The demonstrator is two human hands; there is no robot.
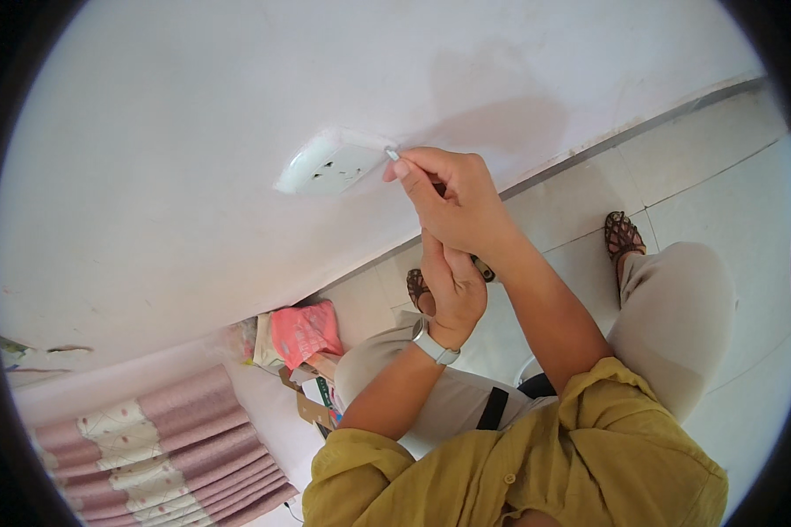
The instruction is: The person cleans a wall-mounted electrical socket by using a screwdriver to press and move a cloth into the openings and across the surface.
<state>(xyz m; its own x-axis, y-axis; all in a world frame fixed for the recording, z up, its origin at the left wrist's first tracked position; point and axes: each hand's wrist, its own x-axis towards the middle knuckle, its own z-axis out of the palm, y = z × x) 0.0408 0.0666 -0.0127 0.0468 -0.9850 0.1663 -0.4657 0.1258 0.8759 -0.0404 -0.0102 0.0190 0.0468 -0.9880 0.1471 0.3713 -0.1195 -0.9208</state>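
Observation:
My right hand [452, 198] is closed in a pinch at the right corner of a white wall socket [338, 167]. Between thumb and forefinger it grips a small white piece [393, 154], too small to name. My left hand [455, 294], with a watch [432, 341] on its wrist, is raised against the underside of the right hand. Its fingers are curled and partly covered by that hand. The rounded end of a dark object [483, 270] sticks out between the left hand and the right wrist. Most of this object is hidden, so I cannot tell its kind or which hand holds it.
The pale wall [193, 132] meets a tiled floor [703, 176] along a grey skirting [580, 158]. My knees and sandals [624, 235] are close below the hands. A pink bag [307, 332], a cardboard box [312, 404] and a pink curtain [167, 448] are at lower left.

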